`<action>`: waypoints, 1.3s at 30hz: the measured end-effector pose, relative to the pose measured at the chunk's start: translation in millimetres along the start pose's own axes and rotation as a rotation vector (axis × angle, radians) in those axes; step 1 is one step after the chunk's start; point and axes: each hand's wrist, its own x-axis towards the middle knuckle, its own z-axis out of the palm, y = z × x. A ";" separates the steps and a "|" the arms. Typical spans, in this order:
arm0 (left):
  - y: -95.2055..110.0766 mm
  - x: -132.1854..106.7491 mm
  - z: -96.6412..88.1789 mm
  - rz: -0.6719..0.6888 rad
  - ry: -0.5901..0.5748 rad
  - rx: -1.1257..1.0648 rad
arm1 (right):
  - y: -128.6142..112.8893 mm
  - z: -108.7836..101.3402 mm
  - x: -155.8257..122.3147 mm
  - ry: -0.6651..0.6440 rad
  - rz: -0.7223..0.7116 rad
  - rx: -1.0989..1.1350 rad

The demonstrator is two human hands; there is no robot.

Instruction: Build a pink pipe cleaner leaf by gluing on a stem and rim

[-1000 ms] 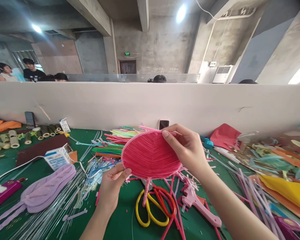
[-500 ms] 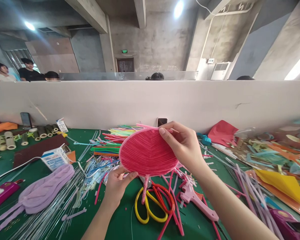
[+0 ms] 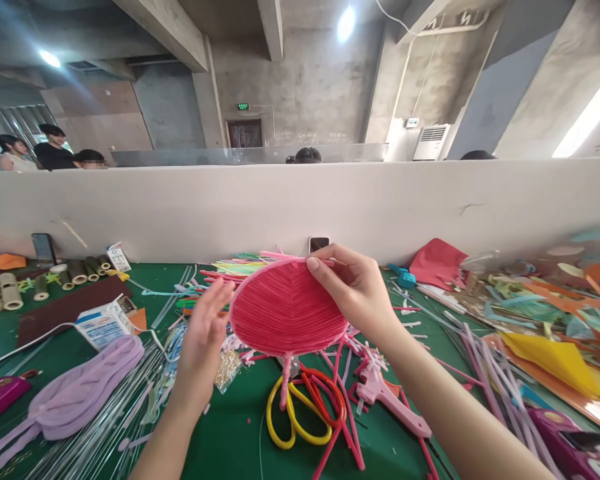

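A round, leaf-like piece made of red pipe cleaners (image 3: pixel 287 310), with a lighter pink rim and a twisted stem, is held up over the table. My right hand (image 3: pixel 355 290) pinches its upper right edge between thumb and fingers. Beside its left edge, my left hand (image 3: pixel 205 340) is raised with the fingers stretched out and nothing in them. Below the piece lie yellow-handled scissors (image 3: pixel 275 433) and red-handled scissors (image 3: pixel 341 403). A pink glue gun (image 3: pixel 393 400) rests to their right, among loose pink pipe cleaners.
On the left are a lilac pipe-cleaner leaf (image 3: pixel 83 390), a white-and-blue box (image 3: pixel 103 323) and a bundle of thin wires (image 3: pixel 107 413). Bamboo pieces (image 3: pixel 11 291) stand further back. Paper scraps and a yellow sheet (image 3: pixel 553 360) lie right. A low white partition (image 3: pixel 230 213) closes off the back.
My left hand has let go of the piece's lower edge and moved up and left, its fingers opening. The right hand keeps its pinch. The view has shifted slightly.
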 end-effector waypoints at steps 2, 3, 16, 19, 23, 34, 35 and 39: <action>29.2 13.9 -0.9 0.202 0.071 0.155 | -0.2 0.8 0.4 0.000 -0.011 -0.004; 43.6 21.0 0.6 0.313 0.071 0.240 | -0.5 1.1 0.4 -0.002 -0.012 -0.009; 89.1 73.3 36.7 0.261 -0.354 0.432 | -4.0 3.9 -0.3 -0.053 -0.020 0.053; 90.3 71.4 34.1 0.234 -0.354 0.459 | -4.0 1.4 -1.4 -0.073 0.009 0.099; 88.3 72.3 31.8 0.221 -0.336 0.411 | 3.1 -8.4 -8.9 -0.009 0.099 0.220; 88.8 66.9 17.8 0.290 -0.383 0.425 | 26.2 -9.0 -28.9 -0.017 0.160 0.205; 89.4 64.5 17.4 0.279 -0.390 0.446 | 26.3 -7.9 -27.9 -0.021 0.159 0.199; 86.7 56.7 17.8 0.231 -0.379 0.579 | 26.4 -4.9 -25.8 0.026 0.138 0.162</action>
